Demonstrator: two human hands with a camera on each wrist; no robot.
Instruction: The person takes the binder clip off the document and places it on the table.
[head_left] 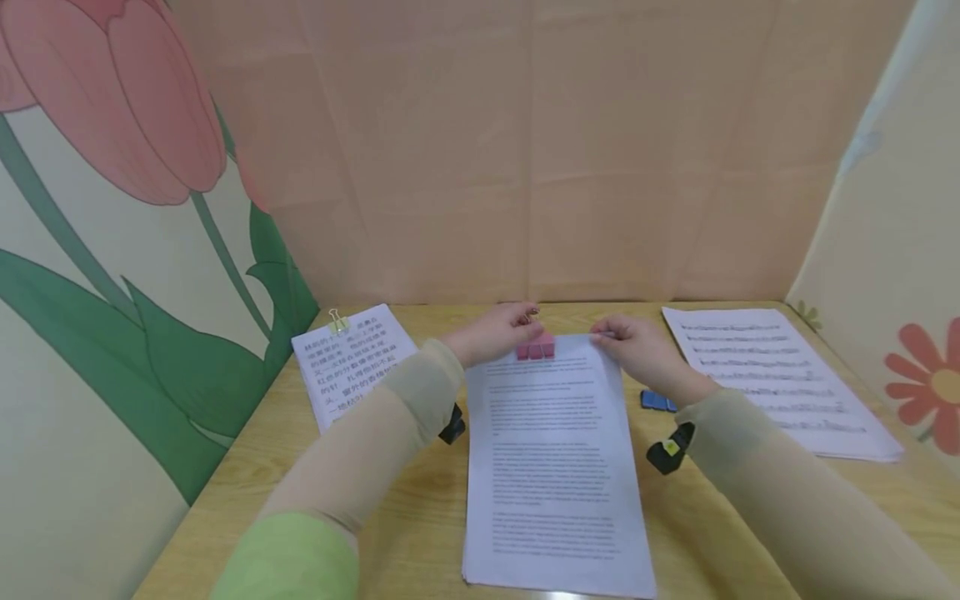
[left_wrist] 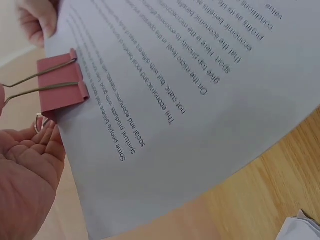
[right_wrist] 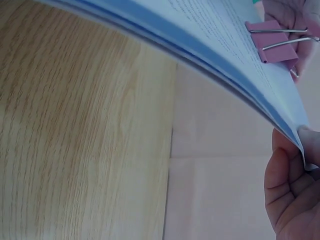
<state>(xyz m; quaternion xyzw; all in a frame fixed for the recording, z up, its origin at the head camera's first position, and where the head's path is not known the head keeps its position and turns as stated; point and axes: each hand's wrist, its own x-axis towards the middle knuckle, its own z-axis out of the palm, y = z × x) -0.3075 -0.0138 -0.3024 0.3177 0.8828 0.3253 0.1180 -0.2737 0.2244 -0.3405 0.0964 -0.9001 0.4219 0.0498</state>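
A printed stack of paper (head_left: 555,467) lies lengthwise in front of me, its top end lifted. A pink binder clip (head_left: 536,347) sits over the middle of that top edge, its wire handles sticking out past the paper. My left hand (head_left: 491,332) grips the pink clip by its handles; in the left wrist view, its fingers (left_wrist: 47,142) curl beneath the clip. At the top right corner, my right hand (head_left: 647,354) pinches the sheets between thumb and fingers. From the right wrist view, the sheets bow along their side edge, with the wooden table (right_wrist: 90,125) below.
On the left lies another paper stack (head_left: 356,358) with a yellow binder clip (head_left: 339,323) on its top edge. Sheet music (head_left: 772,375) lies at the right. A blue binder clip (head_left: 657,401) rests beside the middle stack, near my right wrist. A pinkish cloth (head_left: 525,167) hangs behind the table.
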